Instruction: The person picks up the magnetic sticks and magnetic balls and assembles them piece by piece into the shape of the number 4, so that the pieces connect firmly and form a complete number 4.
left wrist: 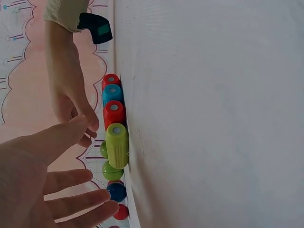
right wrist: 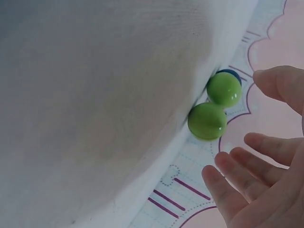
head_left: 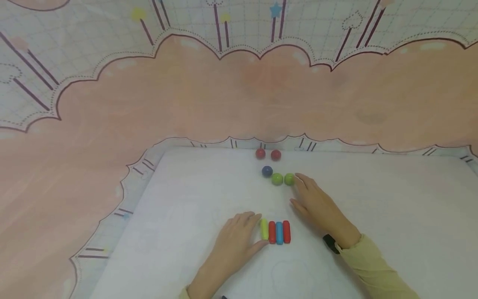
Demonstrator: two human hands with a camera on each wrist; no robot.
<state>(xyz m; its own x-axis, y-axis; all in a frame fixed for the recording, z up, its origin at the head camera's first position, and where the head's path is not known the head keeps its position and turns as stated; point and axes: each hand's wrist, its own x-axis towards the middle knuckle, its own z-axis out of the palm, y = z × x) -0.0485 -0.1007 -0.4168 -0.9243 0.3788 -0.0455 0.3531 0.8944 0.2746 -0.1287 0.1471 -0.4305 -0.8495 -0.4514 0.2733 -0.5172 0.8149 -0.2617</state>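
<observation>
Four short ribbed sticks lie side by side on the white table: a yellow-green stick [head_left: 264,229], a red stick [head_left: 272,232], a blue stick [head_left: 279,233] and another red stick [head_left: 286,231]. My left hand [head_left: 234,238] is spread beside the yellow-green one, thumb near its close end and fingers near its far end. Farther back sit two green balls, the left green ball [head_left: 277,179] and the right green ball [head_left: 289,179]. My right hand [head_left: 319,203] reaches to the right one, its fingers relaxed and fingertips right at its side. In the right wrist view, nothing lies in the palm.
Just behind the green balls is a dark blue ball [head_left: 267,171]. Two red balls, a left one [head_left: 260,153] and a right one [head_left: 276,155], sit near the far edge of the white table [head_left: 179,199]. A patterned peach cloth [head_left: 224,95] hangs behind.
</observation>
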